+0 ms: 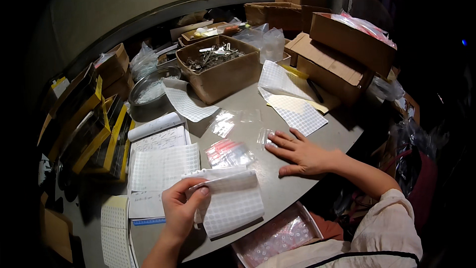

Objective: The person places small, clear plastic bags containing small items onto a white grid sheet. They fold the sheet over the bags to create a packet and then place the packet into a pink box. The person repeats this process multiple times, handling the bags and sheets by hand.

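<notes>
Between the thumb and fingers of my left hand (186, 206) is a sheet of small round stickers (232, 201), its upper edge folded over toward me. My right hand (310, 155) lies flat on the table with its fingers spread. Its fingertips rest on a small clear plastic bag (264, 138). Left of that bag is a pile of clear bags with red contents (228, 153), just beyond the held sheet. More small clear bags (233, 121) lie farther up the table.
A cardboard box of metal parts (223, 77) stands at the back, beside a metal bowl (153, 89) of small clear pieces. Sticker sheets (292, 92) lie at the right, a notebook (161, 141) at the left. An open box of ringed pieces (277, 235) sits below the table edge.
</notes>
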Tool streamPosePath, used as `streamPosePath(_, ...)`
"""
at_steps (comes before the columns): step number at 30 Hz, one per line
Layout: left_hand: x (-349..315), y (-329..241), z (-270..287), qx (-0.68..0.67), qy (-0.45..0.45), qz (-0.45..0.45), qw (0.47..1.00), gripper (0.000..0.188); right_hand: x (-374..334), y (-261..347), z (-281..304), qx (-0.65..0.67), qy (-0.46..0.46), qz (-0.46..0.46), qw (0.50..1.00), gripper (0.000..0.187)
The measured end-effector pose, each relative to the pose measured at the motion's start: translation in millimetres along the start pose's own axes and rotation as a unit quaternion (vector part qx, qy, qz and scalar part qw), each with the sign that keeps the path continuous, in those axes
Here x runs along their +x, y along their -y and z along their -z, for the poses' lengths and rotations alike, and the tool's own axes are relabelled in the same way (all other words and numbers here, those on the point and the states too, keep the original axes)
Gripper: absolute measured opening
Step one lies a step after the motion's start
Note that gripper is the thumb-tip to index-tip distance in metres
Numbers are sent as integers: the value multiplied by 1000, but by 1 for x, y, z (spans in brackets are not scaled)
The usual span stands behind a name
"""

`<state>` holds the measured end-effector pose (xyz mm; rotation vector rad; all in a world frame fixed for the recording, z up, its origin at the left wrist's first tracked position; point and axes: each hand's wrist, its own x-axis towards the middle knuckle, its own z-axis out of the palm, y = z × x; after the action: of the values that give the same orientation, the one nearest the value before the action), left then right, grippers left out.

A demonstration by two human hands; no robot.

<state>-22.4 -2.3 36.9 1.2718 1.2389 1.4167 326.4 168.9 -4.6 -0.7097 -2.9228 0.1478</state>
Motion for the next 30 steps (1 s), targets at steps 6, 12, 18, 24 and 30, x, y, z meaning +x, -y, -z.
streamPosePath(6,3,7,4,6,-4,5,1000,17,-3,8,10,186,-91,44,977,48)
streamPosePath(12,5,1,6,19,-7,-2,1000,17,4,12,-13,90,-100,25,991,45)
streamPosePath(18,1,1,3,19,2,-4,1000,16,-41,84,-1,206,-60,117,970,32)
streamPosePath(24,-2,8,1,53,19,-18,998,17,-38,106,28,274,-128,165,939,38)
streamPosePath(30,-6,12,-4,126,22,-53,990,15,14,103,45,226,-189,30,955,26)
